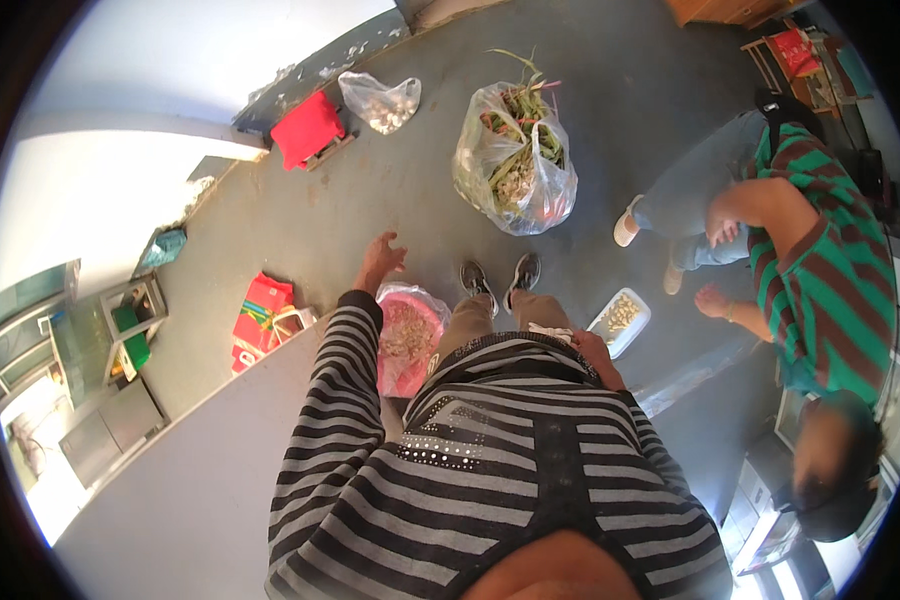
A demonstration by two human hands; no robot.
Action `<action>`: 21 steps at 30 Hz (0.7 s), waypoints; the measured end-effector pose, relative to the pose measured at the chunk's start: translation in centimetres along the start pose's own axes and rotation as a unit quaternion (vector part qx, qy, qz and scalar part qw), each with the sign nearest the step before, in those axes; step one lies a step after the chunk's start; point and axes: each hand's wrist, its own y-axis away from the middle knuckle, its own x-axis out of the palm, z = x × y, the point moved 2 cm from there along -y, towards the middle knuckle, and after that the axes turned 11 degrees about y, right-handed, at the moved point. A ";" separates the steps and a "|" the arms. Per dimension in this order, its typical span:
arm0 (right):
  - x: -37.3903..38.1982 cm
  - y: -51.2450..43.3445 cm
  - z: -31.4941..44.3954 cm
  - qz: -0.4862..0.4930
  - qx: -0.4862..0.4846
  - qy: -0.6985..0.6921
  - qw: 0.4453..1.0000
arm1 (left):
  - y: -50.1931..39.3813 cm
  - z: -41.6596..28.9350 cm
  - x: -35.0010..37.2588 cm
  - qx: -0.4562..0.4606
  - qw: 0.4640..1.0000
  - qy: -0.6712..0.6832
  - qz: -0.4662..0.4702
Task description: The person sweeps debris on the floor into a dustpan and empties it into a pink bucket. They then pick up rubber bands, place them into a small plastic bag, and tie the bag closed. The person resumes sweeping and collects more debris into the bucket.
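Note:
My left hand (382,259) is held out with its fingers apart and nothing in it, beside a pink basin (412,322). The basin has clear plastic around it and holds pale, dry scraps. At my waist is my right hand (598,358), against my clothing beside a pale drawstring; its fingers are partly hidden. A white tray (643,319) with small pale yellowish pieces lies on the floor near it. Beyond my feet stands a large clear plastic bag (472,161) full of green and dry leafy plant matter. A smaller plastic bag (386,101) holds whitish bulb-like pieces.
On the right a person (825,262) in a striped top sits with both hands apart from mine. A stool with a red cover (307,131) stands by the wall. A red bag (262,315) lies past the edge of a pale tabletop (217,465) on my left.

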 end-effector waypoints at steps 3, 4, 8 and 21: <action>-0.4 -0.6 -1.9 -0.010 0.013 0.020 1.000 | -1.5 -10.2 0.1 0.024 0.998 -0.064 0.007; -1.4 -1.4 -1.0 -0.017 0.011 0.024 1.000 | -2.4 -11.0 -0.2 0.029 0.998 -0.050 0.002; -2.1 -3.5 -2.1 -0.124 0.127 -0.094 0.980 | -5.7 -14.3 1.7 0.049 0.998 0.020 0.037; 3.6 0.8 -3.0 -0.110 0.387 -0.229 0.886 | -10.0 -18.3 8.4 -0.105 0.973 -0.053 0.198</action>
